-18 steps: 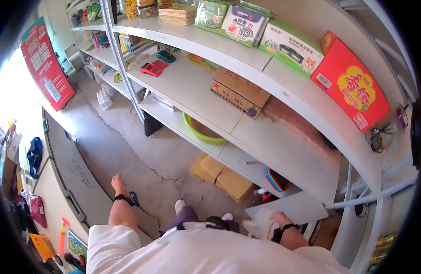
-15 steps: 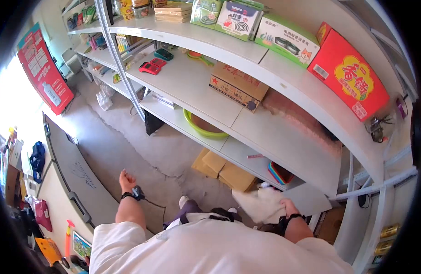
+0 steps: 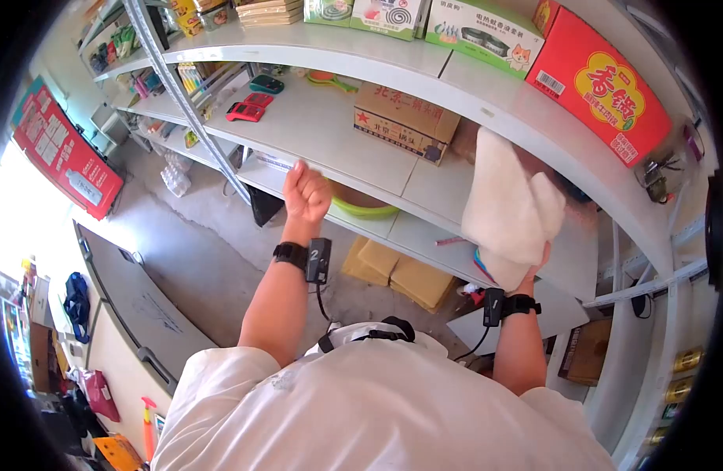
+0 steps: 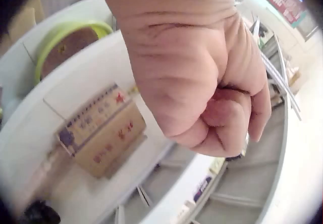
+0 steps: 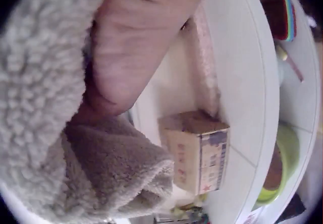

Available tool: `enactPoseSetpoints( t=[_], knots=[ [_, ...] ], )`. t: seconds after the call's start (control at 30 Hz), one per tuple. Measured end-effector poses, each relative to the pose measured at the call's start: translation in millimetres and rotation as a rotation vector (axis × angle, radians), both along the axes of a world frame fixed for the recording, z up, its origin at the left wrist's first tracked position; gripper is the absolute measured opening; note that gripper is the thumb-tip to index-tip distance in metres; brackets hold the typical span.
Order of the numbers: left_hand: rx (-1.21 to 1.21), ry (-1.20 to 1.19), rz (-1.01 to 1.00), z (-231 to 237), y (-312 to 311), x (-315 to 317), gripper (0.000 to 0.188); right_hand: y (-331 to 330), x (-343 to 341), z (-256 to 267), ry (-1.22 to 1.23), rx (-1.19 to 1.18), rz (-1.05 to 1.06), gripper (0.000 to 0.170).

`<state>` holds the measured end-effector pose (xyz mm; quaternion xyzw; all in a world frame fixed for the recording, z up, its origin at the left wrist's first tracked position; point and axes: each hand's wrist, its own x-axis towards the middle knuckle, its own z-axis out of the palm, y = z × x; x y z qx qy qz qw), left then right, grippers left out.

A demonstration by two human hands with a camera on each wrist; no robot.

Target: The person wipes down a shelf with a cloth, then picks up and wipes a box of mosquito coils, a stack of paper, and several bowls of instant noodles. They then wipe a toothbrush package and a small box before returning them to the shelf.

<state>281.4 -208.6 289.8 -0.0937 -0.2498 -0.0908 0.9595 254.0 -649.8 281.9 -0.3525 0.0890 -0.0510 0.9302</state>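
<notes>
My right hand (image 3: 537, 264) grips a cream-white fleece cloth (image 3: 504, 206), which stands up and flops over in front of the shelves. In the right wrist view the cloth's curly pile (image 5: 38, 88) fills the left side and wraps past the hand, hiding its fingertips. My left hand (image 3: 305, 196) is raised before the lower shelves, its fingers curled into a fist. Seen from the left wrist, that fist (image 4: 202, 93) shows nothing held in it. A brown cardboard box (image 3: 408, 122) sits on the middle shelf between the two hands.
Above, the top shelf (image 3: 361, 51) carries a red box (image 3: 601, 86) and green-and-white boxes. A red card terminal (image 3: 250, 107) lies on the middle shelf. Lower down are a green basin (image 3: 365, 210) and flattened cardboard (image 3: 397, 271) on the floor. A grey counter (image 3: 142, 298) runs along the left.
My right hand has lifted the cloth from low beside my body up to the shelves. The left hand has risen and moved right, in front of the lower shelf. The view has shifted slightly.
</notes>
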Motion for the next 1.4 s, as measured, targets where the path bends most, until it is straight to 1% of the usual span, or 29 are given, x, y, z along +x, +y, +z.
enactPoseSetpoints(
  t=[0.07,0.17,0.2,0.23,0.27,0.33,0.37,0.43,0.47,0.53,0.57,0.6,0.67,0.7,0.77,0.8,0.87,0.9,0.97,1.0,1.07,1.1,1.17,1.27,1.4],
  knots=[
    [0.012,-0.132,-0.009,39,-14,13,0.032,22,-5,25,-0.055,0.033,-0.053,0.070],
    [0.278,-0.254,0.265,85,-9,33,0.019,48,-14,66,-0.128,0.011,-0.152,0.074],
    [0.475,-0.118,0.486,99,-11,35,0.011,54,-18,82,-0.154,-0.009,-0.198,0.075],
    [0.671,0.016,0.706,113,-14,36,0.010,59,-23,97,-0.184,-0.026,-0.245,0.076],
    [0.862,0.152,0.927,123,-14,39,0.017,62,-27,113,-0.217,-0.053,-0.302,0.077],
    [1.342,-0.145,1.479,137,-2,57,0.031,68,-35,143,-0.295,-0.108,-0.427,0.079],
    [1.570,-0.319,1.754,143,6,65,0.039,70,-37,157,-0.341,-0.134,-0.493,0.070],
    [1.900,-0.415,1.976,155,-4,72,0.042,72,-37,177,-0.431,-0.186,-0.623,0.052],
    [2.064,-0.467,2.084,159,-11,78,0.043,68,-30,178,-0.481,-0.299,-0.642,0.050],
    [2.191,-0.488,2.063,151,-16,100,0.044,57,-11,181,-0.576,-0.527,-0.681,0.047],
    [2.249,-0.498,2.049,141,-14,112,0.044,65,1,183,-0.631,-0.785,-0.792,0.047],
    [2.352,-0.480,1.995,128,-11,120,0.044,74,14,185,-0.676,-1.049,-0.899,0.046],
    [2.326,-0.492,2.023,115,-5,120,0.044,86,35,194,-0.832,-1.756,-1.138,0.049],
    [2.305,-0.499,2.044,114,-5,122,0.044,87,48,191,-0.788,-1.812,-1.065,0.050],
    [2.423,-0.553,1.979,136,-11,127,0.045,90,76,167,-0.692,-1.914,-0.917,0.050],
    [2.487,-0.572,1.942,143,-11,129,0.045,98,84,156,-0.626,-1.937,-0.930,0.050],
    [2.402,-0.633,2.005,136,-6,135,0.045,124,96,144,-0.503,-1.984,-0.946,0.050],
    [2.364,-0.661,2.033,130,-3,137,0.045,131,97,147,-0.506,-1.966,-0.910,0.049],
    [2.306,-0.640,2.132,124,-2,137,0.044,144,101,155,-0.504,-1.920,-0.853,0.046],
    [2.271,-0.643,2.176,121,-4,139,0.044,155,102,158,-0.565,-1.915,-0.782,0.046],
    [2.284,-0.622,2.189,118,-10,144,0.045,182,104,166,-0.691,-1.905,-0.645,0.047],
    [2.294,-0.602,2.199,116,-12,147,0.046,196,107,168,-0.730,-1.859,-0.627,0.046],
    [2.265,-0.668,2.163,117,-14,155,0.049,217,116,166,-0.810,-1.763,-0.589,0.045],
    [2.234,-0.733,2.140,118,-12,162,0.051,219,129,161,-0.744,-1.808,-0.757,0.045],
    [2.251,-0.802,2.113,122,-4,160,0.049,203,131,160,-0.647,-1.824,-0.828,0.043]
  ],
)
